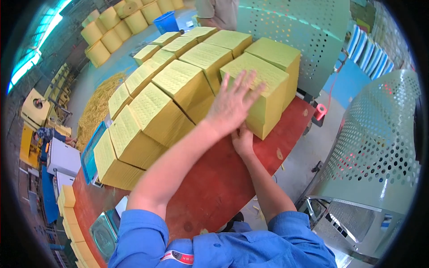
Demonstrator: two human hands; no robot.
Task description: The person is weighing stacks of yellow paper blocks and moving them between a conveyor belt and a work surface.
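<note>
A tall square stack of yellow paper (255,73) stands at the near right end of several such stacks. My left hand (233,102) reaches over it with fingers spread, the fingertips over its dimpled top and the palm by its near left edge. Below, my right hand (242,139) is at the stack's lower near corner. Its fingers look bent in against the paper and are partly hidden. Another yellow paper stack (183,80) sits just left of my left hand, tilted slightly. All of them rest on a red tabletop (210,178).
A green perforated machine panel (295,40) rises behind the stacks, and a curved perforated guard (380,138) stands at right. A blue tray (93,149) and a small scale-like device (105,232) lie on the table's left. Another person (219,13) stands beyond; yellow rolls (109,20) are piled behind.
</note>
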